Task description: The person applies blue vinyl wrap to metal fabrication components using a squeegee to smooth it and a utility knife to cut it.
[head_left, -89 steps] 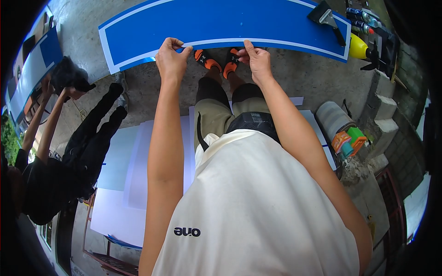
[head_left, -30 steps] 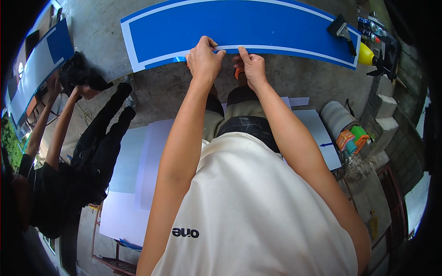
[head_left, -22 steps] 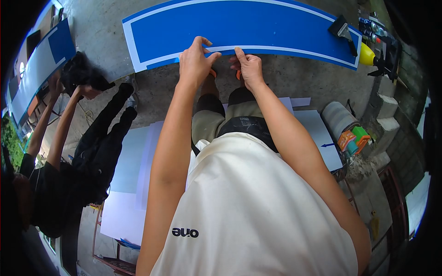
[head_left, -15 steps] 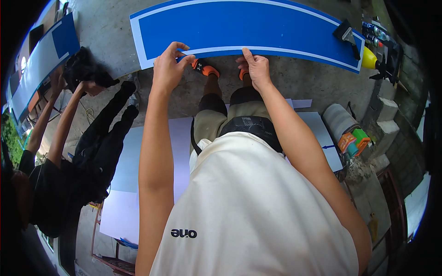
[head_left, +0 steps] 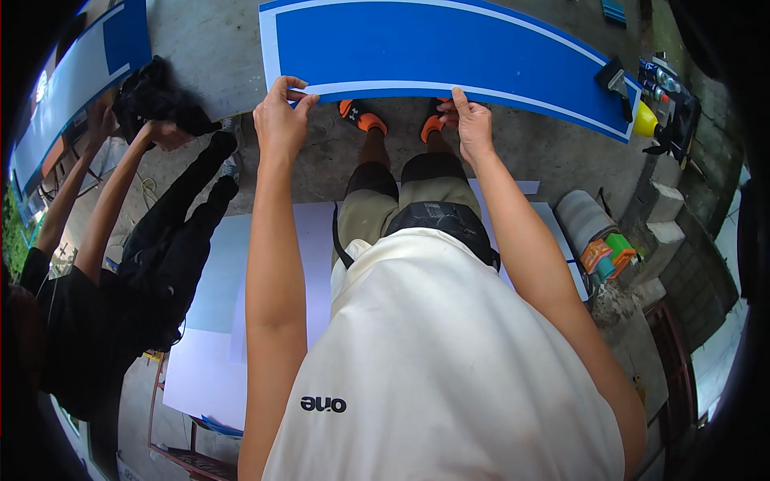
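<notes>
We have the blue panel (head_left: 417, 48) in front of us, its white-bordered near edge above our orange and black shoes (head_left: 370, 122). Our right hand (head_left: 473, 132) grasps that edge, thumb on top and fingers curled below. Our left hand (head_left: 277, 128) has thumb and forefinger at the edge close to the left corner; we cannot tell whether they pinch it. A squeegee (head_left: 614, 80) lies on the panel's right end, with a yellow object (head_left: 644, 120) just beyond. Behind our legs we see white sheets (head_left: 204, 361), and to our right a grey roll (head_left: 579, 215) next to an orange box (head_left: 596, 255). On our left is a person in black (head_left: 88, 337).
</notes>
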A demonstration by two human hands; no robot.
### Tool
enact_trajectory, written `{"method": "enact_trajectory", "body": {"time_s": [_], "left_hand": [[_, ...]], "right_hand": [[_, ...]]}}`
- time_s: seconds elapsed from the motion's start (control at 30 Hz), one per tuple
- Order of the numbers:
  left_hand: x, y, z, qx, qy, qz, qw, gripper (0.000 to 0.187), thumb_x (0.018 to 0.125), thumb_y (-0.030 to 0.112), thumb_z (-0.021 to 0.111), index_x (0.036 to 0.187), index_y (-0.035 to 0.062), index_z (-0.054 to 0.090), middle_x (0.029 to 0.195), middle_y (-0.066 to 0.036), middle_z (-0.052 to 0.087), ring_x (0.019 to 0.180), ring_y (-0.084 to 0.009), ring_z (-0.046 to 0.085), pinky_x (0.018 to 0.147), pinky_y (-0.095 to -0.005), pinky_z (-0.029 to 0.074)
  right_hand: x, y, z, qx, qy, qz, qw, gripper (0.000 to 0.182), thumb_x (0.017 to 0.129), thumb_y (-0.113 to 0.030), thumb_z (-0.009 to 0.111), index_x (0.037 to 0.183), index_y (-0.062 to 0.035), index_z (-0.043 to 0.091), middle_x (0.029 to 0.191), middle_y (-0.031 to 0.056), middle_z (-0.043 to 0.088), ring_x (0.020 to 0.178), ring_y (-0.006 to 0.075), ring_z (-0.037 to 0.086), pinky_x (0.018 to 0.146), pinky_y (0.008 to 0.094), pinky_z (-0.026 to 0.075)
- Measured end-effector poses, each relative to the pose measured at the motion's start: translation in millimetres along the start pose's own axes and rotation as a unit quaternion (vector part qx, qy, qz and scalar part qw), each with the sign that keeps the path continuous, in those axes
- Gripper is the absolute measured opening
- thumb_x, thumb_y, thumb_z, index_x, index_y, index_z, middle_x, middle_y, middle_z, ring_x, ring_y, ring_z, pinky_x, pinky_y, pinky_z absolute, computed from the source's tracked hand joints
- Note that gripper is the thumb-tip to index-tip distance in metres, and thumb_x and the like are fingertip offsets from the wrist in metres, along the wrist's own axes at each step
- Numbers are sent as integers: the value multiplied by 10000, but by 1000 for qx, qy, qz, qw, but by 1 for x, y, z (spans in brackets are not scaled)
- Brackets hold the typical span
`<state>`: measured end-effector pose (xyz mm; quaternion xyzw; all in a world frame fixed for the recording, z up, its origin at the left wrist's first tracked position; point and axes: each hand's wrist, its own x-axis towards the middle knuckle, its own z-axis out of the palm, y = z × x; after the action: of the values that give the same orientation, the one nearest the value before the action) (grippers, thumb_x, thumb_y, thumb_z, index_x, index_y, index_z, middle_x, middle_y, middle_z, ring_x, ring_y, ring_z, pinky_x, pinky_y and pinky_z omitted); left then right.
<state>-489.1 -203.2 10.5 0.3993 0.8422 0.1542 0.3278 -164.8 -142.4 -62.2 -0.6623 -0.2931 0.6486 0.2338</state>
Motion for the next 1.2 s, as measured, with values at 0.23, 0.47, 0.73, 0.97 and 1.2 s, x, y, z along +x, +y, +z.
{"method": "enact_trajectory", "body": {"time_s": [0.23,0.47,0.73,0.97,1.2], "left_hand": [[4,-10,5,3,19,-18,1000,321,839,240,860,1068,81,701,938,-93,794,873,-259,756,794,-376,555],[5,-11,8,-29,22,-27,999,299,835,252,852,1026,90,689,899,-72,796,813,-279,741,854,-425,532],[6,-11,11,14,36,-19,999,297,819,269,862,978,106,671,901,-66,793,821,-284,738,885,-445,521],[5,-6,10,12,38,-36,999,303,804,255,874,964,94,672,895,-90,785,816,-302,740,843,-440,548],[6,-4,10,13,49,-41,998,308,794,252,881,947,86,671,893,-98,779,816,-312,737,822,-442,553]], "right_hand": [[-4,-1,2,9,5,9,1000,490,974,-455,727,849,18,729,863,125,760,650,150,679,606,270,536],[-1,2,2,12,4,-8,1000,492,984,-449,716,833,19,728,850,124,757,643,147,676,590,278,524],[-2,0,4,1,7,-10,1000,513,972,-472,723,821,18,734,843,125,758,642,152,675,601,285,521],[-1,1,4,1,7,-12,1000,514,975,-468,721,824,24,733,853,133,760,647,160,677,629,292,538],[0,2,4,4,6,-14,1000,506,982,-453,717,832,30,738,853,138,760,649,162,678,644,292,545]]}}
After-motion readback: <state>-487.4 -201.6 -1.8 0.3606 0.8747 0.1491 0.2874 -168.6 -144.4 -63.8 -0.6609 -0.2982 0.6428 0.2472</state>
